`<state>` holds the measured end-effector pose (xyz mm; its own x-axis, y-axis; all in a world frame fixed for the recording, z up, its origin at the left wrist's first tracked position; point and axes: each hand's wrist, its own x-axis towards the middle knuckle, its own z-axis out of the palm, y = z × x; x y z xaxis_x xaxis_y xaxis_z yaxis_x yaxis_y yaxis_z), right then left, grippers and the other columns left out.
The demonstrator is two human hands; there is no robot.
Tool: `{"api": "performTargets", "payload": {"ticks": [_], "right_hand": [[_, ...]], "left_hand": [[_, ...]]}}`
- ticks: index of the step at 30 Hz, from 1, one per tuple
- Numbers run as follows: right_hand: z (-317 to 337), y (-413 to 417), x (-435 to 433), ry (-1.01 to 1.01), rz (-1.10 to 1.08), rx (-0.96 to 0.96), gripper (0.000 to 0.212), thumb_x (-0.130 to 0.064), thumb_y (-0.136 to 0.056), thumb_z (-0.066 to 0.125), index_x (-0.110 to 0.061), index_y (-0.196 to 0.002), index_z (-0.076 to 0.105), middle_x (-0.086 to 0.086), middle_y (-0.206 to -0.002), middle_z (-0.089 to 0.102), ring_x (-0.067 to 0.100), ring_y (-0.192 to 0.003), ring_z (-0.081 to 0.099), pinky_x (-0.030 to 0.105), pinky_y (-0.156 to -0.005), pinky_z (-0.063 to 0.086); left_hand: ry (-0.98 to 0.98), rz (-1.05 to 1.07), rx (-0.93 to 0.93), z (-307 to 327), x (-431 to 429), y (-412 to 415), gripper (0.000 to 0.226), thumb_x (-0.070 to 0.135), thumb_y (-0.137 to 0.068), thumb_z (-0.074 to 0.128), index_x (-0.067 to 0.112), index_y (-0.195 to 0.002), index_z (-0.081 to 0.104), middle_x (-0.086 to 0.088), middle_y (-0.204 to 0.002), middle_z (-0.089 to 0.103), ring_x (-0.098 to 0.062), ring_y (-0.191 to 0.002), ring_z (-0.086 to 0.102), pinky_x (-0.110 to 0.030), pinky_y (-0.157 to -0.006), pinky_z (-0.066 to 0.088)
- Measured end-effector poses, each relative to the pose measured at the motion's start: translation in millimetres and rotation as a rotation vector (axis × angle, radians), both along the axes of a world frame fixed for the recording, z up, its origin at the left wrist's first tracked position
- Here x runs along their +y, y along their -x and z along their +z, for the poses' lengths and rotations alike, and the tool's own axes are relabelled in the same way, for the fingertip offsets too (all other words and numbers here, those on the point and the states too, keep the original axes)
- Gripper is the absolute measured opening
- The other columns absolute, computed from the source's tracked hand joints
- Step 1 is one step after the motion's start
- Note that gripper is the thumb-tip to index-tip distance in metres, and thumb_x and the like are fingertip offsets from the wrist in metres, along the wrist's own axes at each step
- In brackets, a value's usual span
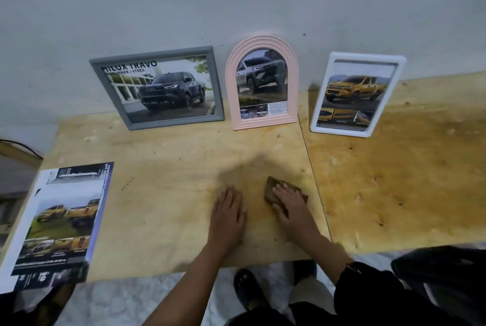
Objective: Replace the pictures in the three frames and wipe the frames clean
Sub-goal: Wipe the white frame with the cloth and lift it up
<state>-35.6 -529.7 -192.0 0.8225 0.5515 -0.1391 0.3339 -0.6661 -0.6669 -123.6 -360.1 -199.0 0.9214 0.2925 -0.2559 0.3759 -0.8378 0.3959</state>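
Observation:
Three frames lean against the wall at the back of the plywood table (171, 167). A grey rectangular frame (157, 87) on the left shows a dark pickup. In the middle, a pink arched frame (261, 82) holds a silver pickup picture. A white frame (356, 94) on the right holds a yellow pickup picture. My right hand (288, 200) lies flat, fingers straight, on a brown folded cloth (273, 190) near the table's front. My left hand (228, 211) rests palm down on the bare wood just left of it, holding nothing.
A stack of loose printed car pictures (56, 217) lies at the table's front left corner, overhanging the edge. A seam (313, 175) between two plywood boards runs just right of the cloth. A dark bag or garment (444, 270) sits at the lower right.

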Motion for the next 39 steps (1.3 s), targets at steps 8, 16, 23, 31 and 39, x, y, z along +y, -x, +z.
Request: {"api": "performTargets", "payload": {"ticks": [8,16,23,31,39], "right_hand": [[24.2,-12.5,6.6,0.103,-0.056,0.022,0.041,-0.018,-0.088,0.056,-0.009,-0.128,0.049,0.009,-0.127,0.041,0.029,-0.113,0.042,0.036,-0.095,0.041],[39.1,-17.7,18.6,0.347,0.038,-0.12,0.016,-0.025,-0.089,0.051,-0.02,-0.102,0.058,-0.002,-0.101,0.056,0.02,-0.098,0.046,0.033,-0.085,0.038],[77.1,-17.9,15.9,-0.253,0.038,0.223,0.016,-0.013,-0.087,0.057,-0.019,-0.074,0.05,0.0,-0.072,0.054,0.012,-0.067,0.046,0.024,-0.061,0.036],[102.5,-48.9,-3.9,-0.297,-0.011,0.11,0.006,-0.017,-0.087,0.063,-0.018,-0.085,0.057,-0.001,-0.079,0.06,0.012,-0.074,0.054,0.024,-0.066,0.041],[111.6,-68.5,0.1,-0.255,-0.193,-0.02,0.012,-0.004,-0.081,0.066,-0.016,-0.083,0.068,-0.002,-0.073,0.065,0.001,-0.057,0.053,0.013,-0.055,0.04]], "left_hand": [[0.011,-0.016,0.001,0.8,0.2,3.3,0.053,0.033,-0.101,0.03,0.017,-0.149,0.015,-0.004,-0.158,0.002,-0.017,-0.146,0.0,-0.031,-0.117,0.007],[0.122,0.045,-0.036,8.3,-3.0,3.0,0.061,0.03,-0.093,0.051,0.016,-0.146,0.026,-0.004,-0.157,0.014,-0.02,-0.144,0.011,-0.027,-0.114,0.013],[1.015,0.146,-0.131,45.0,-1.9,-4.9,0.049,0.043,-0.059,0.066,0.029,-0.105,0.059,0.008,-0.109,0.06,-0.001,-0.106,0.053,-0.015,-0.092,0.04],[0.952,0.051,-0.087,68.8,19.3,-28.7,0.013,0.02,-0.085,0.068,0.008,-0.082,0.062,-0.004,-0.078,0.06,-0.014,-0.074,0.061,-0.018,-0.063,0.05],[0.6,0.042,-0.297,96.5,34.5,-60.4,0.017,0.016,-0.088,0.061,0.016,-0.101,0.072,0.005,-0.095,0.071,-0.012,-0.089,0.064,-0.029,-0.08,0.05]]}}
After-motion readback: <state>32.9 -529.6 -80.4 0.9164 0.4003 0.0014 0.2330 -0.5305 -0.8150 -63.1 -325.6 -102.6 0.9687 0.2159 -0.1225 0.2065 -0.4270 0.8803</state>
